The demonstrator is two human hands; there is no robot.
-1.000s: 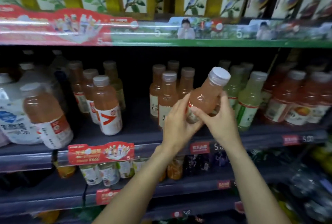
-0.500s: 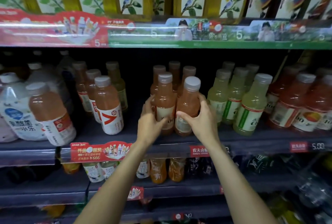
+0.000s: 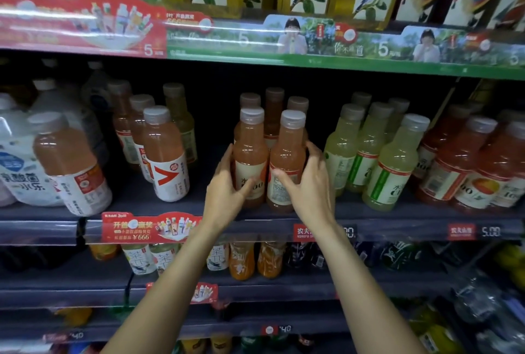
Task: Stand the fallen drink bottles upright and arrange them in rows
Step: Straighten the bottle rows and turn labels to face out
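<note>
While hands clasp, peach bottles stand upright, caps up.

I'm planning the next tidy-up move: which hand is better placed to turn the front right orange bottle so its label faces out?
Probably the right hand: its fingers already curl round the front right orange bottle, while the left hand holds the neighbouring bottle.

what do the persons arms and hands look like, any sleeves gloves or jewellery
Both forearms are bare as far as the picture shows, with no sleeve in sight. The left hand and the right hand wear no gloves. No watch, bracelet or band shows at either wrist, and no ring can be seen on the fingers in view. The nails look short and plain.
</note>
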